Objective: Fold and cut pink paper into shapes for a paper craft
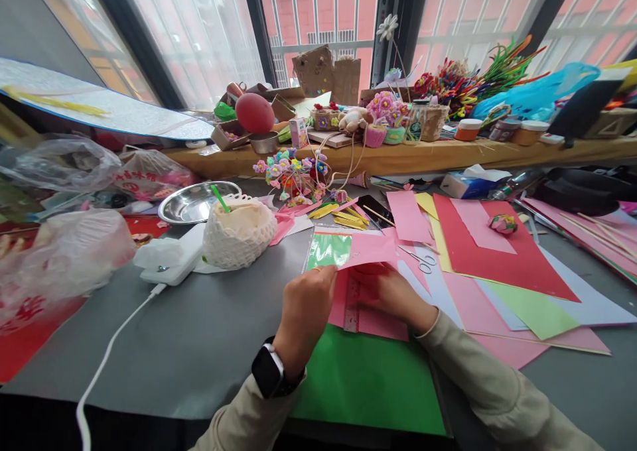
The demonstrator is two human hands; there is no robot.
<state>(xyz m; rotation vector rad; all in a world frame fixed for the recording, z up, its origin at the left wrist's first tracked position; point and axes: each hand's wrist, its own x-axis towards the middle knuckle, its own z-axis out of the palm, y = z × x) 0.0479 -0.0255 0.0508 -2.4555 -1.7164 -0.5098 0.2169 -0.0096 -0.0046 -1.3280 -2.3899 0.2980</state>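
My left hand, with a watch on the wrist, pinches the near left corner of a raised pink paper. Under that raised paper reaches my right hand; its fingertips are in shadow and partly hidden, close to a clear ruler. The ruler lies on pink paper below. Beneath these is a green sheet at the table's near edge. A clear plastic sleeve with green paper lies just beyond my left hand. Small scissors rest right of the raised paper.
Coloured sheets, with a red one on top, cover the right side. At left stand a coconut in foam netting, a metal plate and a white charger with a cable. Yellow paper strips lie ahead. Crafts crowd the wooden ledge.
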